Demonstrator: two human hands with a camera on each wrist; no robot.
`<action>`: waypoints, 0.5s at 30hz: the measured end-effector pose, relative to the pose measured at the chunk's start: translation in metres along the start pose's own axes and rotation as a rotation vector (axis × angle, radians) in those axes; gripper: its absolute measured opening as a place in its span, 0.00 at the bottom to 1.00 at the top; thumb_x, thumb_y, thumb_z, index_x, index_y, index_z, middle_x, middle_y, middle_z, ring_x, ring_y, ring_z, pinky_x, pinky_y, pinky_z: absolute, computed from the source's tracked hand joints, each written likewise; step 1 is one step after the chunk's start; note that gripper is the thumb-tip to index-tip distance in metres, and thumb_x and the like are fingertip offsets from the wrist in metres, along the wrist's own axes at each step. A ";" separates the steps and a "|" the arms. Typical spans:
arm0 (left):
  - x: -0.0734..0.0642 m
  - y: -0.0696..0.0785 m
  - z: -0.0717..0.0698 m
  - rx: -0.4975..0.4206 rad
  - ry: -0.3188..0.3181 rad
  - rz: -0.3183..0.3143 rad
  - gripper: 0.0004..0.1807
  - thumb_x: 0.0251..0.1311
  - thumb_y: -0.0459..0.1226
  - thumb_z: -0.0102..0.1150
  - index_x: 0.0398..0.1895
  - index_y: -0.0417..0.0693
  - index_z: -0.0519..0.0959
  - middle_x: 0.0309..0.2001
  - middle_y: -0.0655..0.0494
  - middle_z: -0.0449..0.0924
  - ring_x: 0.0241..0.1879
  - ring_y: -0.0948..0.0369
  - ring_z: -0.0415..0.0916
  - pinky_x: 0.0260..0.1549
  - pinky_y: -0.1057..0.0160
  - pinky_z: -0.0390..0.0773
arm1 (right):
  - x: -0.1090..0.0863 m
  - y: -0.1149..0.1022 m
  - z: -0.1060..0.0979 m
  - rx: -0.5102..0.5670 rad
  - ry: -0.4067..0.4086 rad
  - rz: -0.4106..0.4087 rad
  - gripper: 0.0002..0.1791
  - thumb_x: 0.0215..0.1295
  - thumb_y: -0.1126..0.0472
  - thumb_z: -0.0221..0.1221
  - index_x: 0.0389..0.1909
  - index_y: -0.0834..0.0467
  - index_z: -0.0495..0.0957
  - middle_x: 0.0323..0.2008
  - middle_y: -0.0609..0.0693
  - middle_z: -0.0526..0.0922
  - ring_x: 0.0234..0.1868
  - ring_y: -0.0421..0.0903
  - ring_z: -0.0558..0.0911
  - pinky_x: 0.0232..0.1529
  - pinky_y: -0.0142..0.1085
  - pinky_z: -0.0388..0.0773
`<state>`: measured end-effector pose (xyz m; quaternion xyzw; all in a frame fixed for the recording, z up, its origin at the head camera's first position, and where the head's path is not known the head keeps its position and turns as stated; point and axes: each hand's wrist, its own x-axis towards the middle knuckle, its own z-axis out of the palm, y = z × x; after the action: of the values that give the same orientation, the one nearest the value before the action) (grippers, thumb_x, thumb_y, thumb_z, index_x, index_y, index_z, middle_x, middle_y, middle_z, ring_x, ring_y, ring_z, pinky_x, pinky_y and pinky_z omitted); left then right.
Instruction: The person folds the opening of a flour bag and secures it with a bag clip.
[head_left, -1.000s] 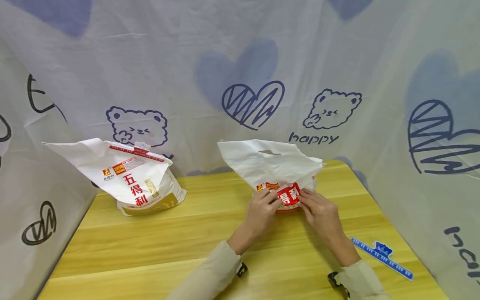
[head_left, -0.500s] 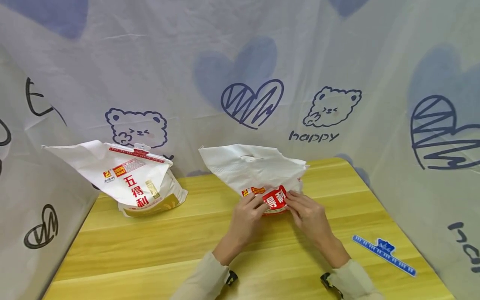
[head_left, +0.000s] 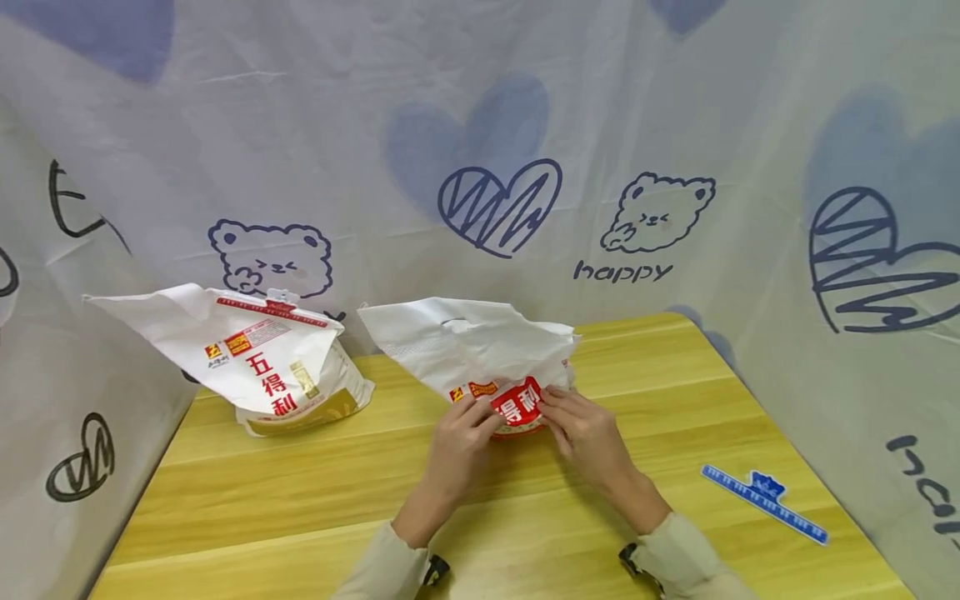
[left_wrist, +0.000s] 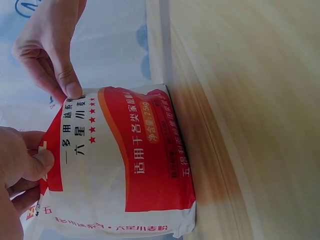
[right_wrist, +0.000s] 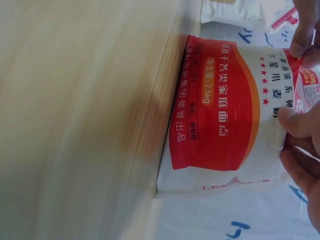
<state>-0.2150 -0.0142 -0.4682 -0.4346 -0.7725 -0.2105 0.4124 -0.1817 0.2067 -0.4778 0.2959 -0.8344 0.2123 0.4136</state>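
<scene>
A white flour bag [head_left: 480, 342] with a red label stands on the table, its loose top slumping toward the back and a handle slot near the edge. My left hand [head_left: 457, 442] pinches the front of this bag at the left of the red label. At the right of the label, my right hand [head_left: 588, 433] pinches the plastic between thumb and fingers. The left wrist view has the bag's red and white front [left_wrist: 150, 145] facing me, with thumbs on its upper part. The bag's rear is hidden.
Another white flour bag [head_left: 300, 367] sits at the left, a red clip [head_left: 273, 308] across its folded top. A blue clip [head_left: 765, 500] lies on the wooden table [head_left: 262, 500] at the right. A printed curtain [head_left: 360, 125] hangs behind and at both sides.
Both hands have moved left along the table, and the flour bag has shifted left with them. Its top has sunk a little lower. The clips and other bag stayed put.
</scene>
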 end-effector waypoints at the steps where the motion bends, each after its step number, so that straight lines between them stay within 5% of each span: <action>1: -0.001 -0.001 -0.002 -0.003 0.001 -0.003 0.13 0.49 0.20 0.58 0.26 0.46 0.84 0.33 0.54 0.82 0.37 0.54 0.79 0.40 0.60 0.81 | 0.000 -0.001 0.002 0.001 -0.002 -0.003 0.16 0.46 0.75 0.76 0.39 0.68 0.88 0.44 0.62 0.89 0.47 0.58 0.88 0.48 0.53 0.84; 15: -0.016 -0.011 -0.029 -0.051 0.004 -0.068 0.19 0.42 0.17 0.51 0.28 0.46 0.84 0.33 0.54 0.82 0.34 0.53 0.78 0.37 0.58 0.81 | 0.012 -0.023 0.017 0.000 -0.010 -0.031 0.14 0.47 0.73 0.77 0.37 0.66 0.88 0.42 0.59 0.89 0.47 0.56 0.88 0.49 0.51 0.84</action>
<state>-0.2069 -0.0479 -0.4650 -0.4182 -0.7803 -0.2449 0.3954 -0.1818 0.1761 -0.4758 0.3100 -0.8319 0.2041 0.4126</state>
